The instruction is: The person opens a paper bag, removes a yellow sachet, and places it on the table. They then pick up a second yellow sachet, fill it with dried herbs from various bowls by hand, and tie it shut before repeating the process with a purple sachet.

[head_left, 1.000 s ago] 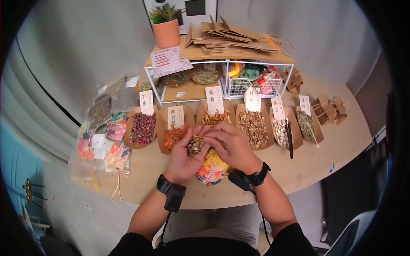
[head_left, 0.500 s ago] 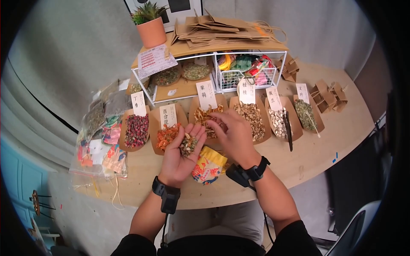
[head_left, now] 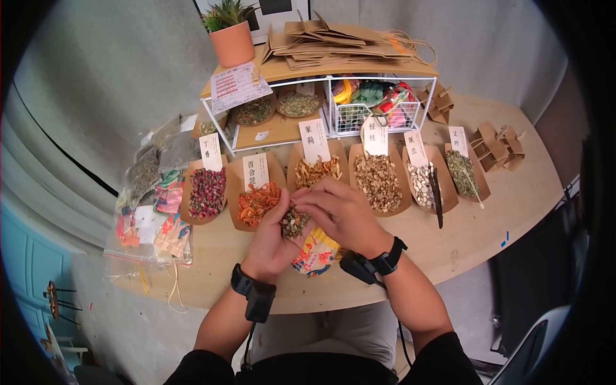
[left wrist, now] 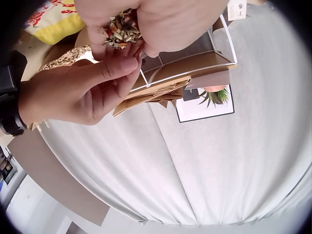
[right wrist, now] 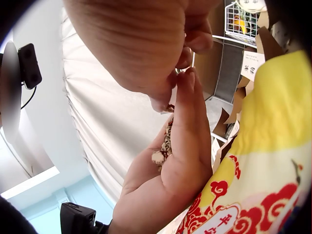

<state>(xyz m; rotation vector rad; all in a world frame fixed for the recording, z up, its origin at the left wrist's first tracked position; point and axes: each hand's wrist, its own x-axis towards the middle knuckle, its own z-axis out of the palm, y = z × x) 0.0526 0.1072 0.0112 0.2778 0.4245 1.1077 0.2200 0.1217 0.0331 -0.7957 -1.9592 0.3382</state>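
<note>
Palm up, the left hand [head_left: 264, 247] cups a mix of dried herbs [head_left: 294, 224], its fingers nearly straight in the right wrist view. The right hand [head_left: 350, 215] bends over it; thumb and fingertips pinch a small brown piece [right wrist: 170, 107] just above the mix. In the left wrist view the right hand [left wrist: 80, 92] has its fingertips against the left hand's fingers, beside the mix [left wrist: 122, 31]. Below the hands, a yellow and floral cloth pouch [head_left: 314, 253] lies on the table, partly covered by the right hand.
Paper trays of dried herbs with labels curve behind the hands, including red buds [head_left: 206, 192] and orange petals [head_left: 256, 204]. Black tweezers [head_left: 436, 199] lie across one tray. Plastic bags [head_left: 138, 221] lie left; a shelf [head_left: 282, 74] with paper bags and a wire basket stands behind.
The right hand was raised off the left palm half a second ago, fingers near the middle tray; it has moved back down and left to the herbs. The left hand's fingers have curved in slightly.
</note>
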